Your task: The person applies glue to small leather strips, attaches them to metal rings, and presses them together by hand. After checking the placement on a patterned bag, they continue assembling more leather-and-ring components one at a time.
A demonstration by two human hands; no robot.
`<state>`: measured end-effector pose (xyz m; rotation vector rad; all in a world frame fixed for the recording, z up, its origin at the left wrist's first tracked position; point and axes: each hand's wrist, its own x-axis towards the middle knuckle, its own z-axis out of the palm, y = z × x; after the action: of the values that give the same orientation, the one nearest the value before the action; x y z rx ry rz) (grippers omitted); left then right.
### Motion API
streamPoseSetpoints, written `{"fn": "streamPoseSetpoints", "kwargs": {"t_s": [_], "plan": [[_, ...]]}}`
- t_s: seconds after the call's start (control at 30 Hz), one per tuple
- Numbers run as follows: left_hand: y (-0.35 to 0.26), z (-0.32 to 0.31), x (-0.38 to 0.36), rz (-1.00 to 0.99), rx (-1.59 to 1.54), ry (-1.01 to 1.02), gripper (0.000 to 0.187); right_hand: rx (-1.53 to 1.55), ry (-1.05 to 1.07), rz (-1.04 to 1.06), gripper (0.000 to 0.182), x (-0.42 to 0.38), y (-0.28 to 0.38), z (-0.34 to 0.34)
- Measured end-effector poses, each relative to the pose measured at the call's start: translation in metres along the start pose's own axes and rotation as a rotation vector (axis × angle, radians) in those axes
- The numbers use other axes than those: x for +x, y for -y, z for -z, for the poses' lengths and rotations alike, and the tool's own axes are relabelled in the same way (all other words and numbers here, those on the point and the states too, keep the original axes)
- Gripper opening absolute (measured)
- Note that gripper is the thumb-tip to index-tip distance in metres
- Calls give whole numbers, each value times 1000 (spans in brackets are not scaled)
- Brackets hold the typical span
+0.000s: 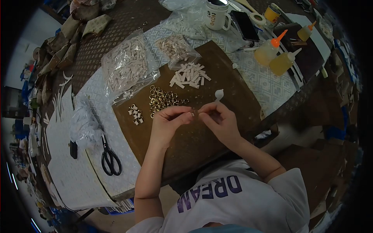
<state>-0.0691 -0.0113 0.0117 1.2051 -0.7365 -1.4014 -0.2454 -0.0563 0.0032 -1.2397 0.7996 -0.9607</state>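
"What lies on the flat, brown, rectangular board (233,77)?"

"One heap of short, pale, flat strips (190,75) on its far part, too overlapped to count. One heap of shiny, gold-coloured metal rings (161,97), dozens of them, left of the board's middle. One cluster of small, pale pieces with metallic glints (135,115), roughly ten, by its left edge. And one small, white, round-ended plastic piece (219,94) on its right half."

"And around the board?"

"Two clear plastic bags of pale pieces: a large bag (126,64) at its far left corner, a smaller bag (175,48) at its far edge. One pair of black-handled metal scissors (111,161) is left of it, on the white-patterned desk (112,132). Past its far right side I count three translucent bottles of yellowish liquid (280,65), two orange-tipped and one white-tipped, plus one white mug (216,16) and one black phone (244,25)."

"How are the hands posed?"

"Two bare hands, both over the board's middle, forearms slanting inward, fingertips nearly meeting. The left hand (171,119) pinches a tiny pale piece (192,114) between thumb and forefinger. The right hand (220,119) has thumb and forefinger drawn together just beside that piece."

"Is the right grip closed on anything?"

"I cannot tell; the fingers hide it."
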Motion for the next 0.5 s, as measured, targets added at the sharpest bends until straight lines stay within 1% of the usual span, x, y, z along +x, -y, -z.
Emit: {"fn": "streamPoseSetpoints", "kwargs": {"t_s": [0.07,0.17,0.2,0.3,0.4,0.5], "plan": [[1,3,1,58,-105,1,19,-72,-113,163,18,-5,-9,13],[-2,4,1,148,-236,-24,20,-212,-277,245,29,3,-14,29],[-1,5,2,150,-247,-20,20,-367,-254,272,42,8,-15,34],[2,8,3,154,-257,-3,21,-316,-145,184,47,17,-15,33],[2,10,3,149,-242,3,21,-422,-80,107,42,23,-20,37],[2,9,4,144,-244,-13,20,-202,-84,115,34,24,-27,36]]}}
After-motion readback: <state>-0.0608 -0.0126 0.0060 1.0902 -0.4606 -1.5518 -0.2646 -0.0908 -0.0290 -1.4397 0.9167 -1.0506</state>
